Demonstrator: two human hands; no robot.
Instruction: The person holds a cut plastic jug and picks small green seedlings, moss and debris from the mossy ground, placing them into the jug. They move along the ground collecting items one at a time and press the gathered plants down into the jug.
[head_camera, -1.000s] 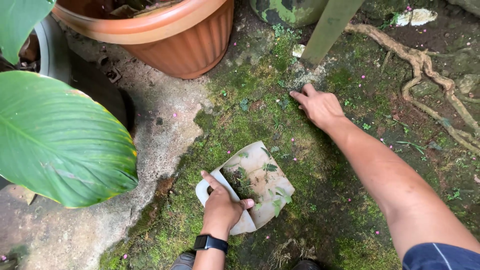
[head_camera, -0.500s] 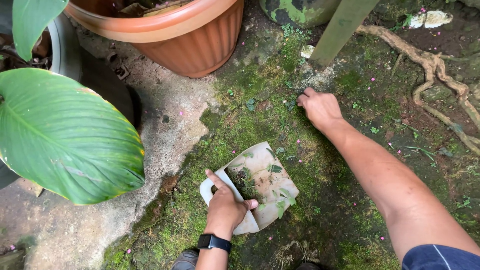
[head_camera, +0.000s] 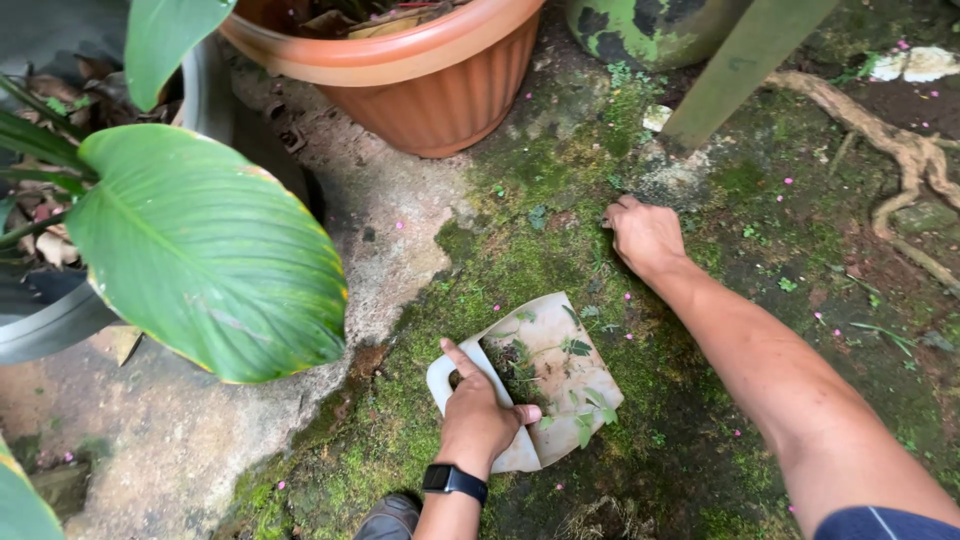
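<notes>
The left hand (head_camera: 478, 420), a dark watch (head_camera: 455, 481) on its wrist, is clamped on the handle end of a dirty white scoop (head_camera: 535, 375) lying on the mossy ground (head_camera: 420, 440). Small pulled weeds (head_camera: 560, 370) and soil lie inside the scoop. Just beyond the scoop, the right hand (head_camera: 645, 235) rests on the moss with fingers curled together in a loose fist; I cannot tell whether it grips anything. Farther beyond the scoop stands a terracotta plastic pot (head_camera: 420, 75), and next to that pot a green post (head_camera: 735, 70) meets the ground. To the left of the scoop hangs a broad green leaf (head_camera: 200, 250). To its right, past the forearm, a pale root (head_camera: 900, 150) crosses the soil.
</notes>
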